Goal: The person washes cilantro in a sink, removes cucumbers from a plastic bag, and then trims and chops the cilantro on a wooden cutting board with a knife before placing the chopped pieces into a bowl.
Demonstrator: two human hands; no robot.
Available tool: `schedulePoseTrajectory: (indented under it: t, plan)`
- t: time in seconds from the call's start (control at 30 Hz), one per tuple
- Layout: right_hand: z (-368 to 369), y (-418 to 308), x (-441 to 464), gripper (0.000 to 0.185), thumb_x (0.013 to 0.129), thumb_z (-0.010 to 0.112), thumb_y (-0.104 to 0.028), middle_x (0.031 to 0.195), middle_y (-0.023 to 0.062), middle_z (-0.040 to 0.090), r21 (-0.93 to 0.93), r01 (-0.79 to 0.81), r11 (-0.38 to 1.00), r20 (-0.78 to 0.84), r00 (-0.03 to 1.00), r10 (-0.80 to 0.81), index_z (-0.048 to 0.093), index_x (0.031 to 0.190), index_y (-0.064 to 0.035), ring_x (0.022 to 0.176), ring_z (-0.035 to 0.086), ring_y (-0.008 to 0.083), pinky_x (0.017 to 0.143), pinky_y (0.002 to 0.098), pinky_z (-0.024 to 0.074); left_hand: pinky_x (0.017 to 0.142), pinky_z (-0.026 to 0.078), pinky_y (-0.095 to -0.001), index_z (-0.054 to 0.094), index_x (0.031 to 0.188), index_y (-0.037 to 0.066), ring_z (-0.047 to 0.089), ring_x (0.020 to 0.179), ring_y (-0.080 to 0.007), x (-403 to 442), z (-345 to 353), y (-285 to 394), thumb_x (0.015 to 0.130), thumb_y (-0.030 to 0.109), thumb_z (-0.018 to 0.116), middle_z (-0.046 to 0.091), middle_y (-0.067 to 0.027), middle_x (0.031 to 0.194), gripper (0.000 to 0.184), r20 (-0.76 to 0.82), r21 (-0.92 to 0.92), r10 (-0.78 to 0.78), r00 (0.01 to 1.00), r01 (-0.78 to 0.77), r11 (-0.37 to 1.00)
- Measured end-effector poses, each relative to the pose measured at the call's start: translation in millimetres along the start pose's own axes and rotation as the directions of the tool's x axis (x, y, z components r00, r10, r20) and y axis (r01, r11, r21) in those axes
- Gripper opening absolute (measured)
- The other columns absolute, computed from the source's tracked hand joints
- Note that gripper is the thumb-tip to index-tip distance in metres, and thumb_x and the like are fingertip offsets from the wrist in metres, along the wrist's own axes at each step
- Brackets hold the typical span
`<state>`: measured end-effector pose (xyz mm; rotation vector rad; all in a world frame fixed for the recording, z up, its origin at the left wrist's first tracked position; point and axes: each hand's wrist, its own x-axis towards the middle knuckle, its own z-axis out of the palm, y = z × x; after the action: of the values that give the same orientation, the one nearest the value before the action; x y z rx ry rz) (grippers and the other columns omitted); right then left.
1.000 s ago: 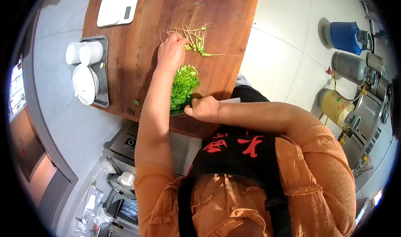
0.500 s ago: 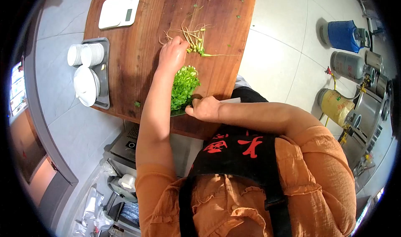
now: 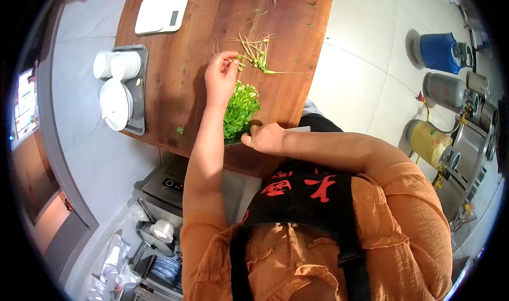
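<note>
My left hand (image 3: pixel 220 78) is raised just above the wooden table, thumb and fingers pinched on a thin root stub (image 3: pixel 239 58). Right of it lies a small pile of pale roots (image 3: pixel 256 49) with greenish stem ends. Nearer to me sits a bunch of leafy green herbs (image 3: pixel 241 112), its cut stems facing the roots. My right hand (image 3: pixel 266 138) is closed beside the lower right of the bunch. A flat, pale strip, apparently the blade of a knife (image 3: pixel 301 129), shows past the wrist; the rest is hidden by hand and forearm.
On the wooden table (image 3: pixel 175 89) are a white kitchen scale (image 3: pixel 163 14) and leaf scraps. A metal tray (image 3: pixel 139 107) at the left edge carries stacked white bowls (image 3: pixel 126 65) and plates (image 3: pixel 115 105). Gas cylinders (image 3: pixel 444 89) stand on the tiled floor at right.
My left hand has lifted from the table beside the root pile, its fingers now pinching a root stub. My right hand stays by the herbs. The whole view has shifted slightly.
</note>
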<state>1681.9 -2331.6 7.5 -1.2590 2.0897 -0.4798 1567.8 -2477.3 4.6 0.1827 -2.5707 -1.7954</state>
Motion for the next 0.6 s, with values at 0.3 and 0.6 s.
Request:
schedulePoseTrajectory:
  t: [0.3,0.6]
  plan:
    - [-14.8,1.5,0.3,0.019,0.086,0.044,-0.011,0.093,0.0209,0.059,0.002,-0.118,0.993,0.062,0.991,0.118,0.045,0.104,-0.0066,0.082,0.064,0.0385,0.062,0.0463,0.0533,0.074,0.044,-0.0231,0.058,0.097,0.001,0.054,0.082,-0.0101,-147.3,-73.6,62.4,0.083,-0.004,0.062,0.059,-0.0043,0.092,0.015,-0.485,0.281,0.311,0.818,-0.191,0.940]
    - [-6.6,-3.2,-1.9,0.023,0.084,0.046,-0.007,0.081,0.0253,0.061,0.013,-0.209,0.978,0.021,0.978,0.208,0.040,0.106,-0.0043,0.078,0.061,0.0430,0.066,0.0509,0.0483,0.068,0.045,-0.0394,0.059,0.081,0.004,0.056,0.075,-0.0306,-252.1,-19.0,-69.6,0.076,0.006,0.066,0.059,-0.0117,0.081,0.009,-0.537,0.360,-0.017,0.843,0.248,0.899]
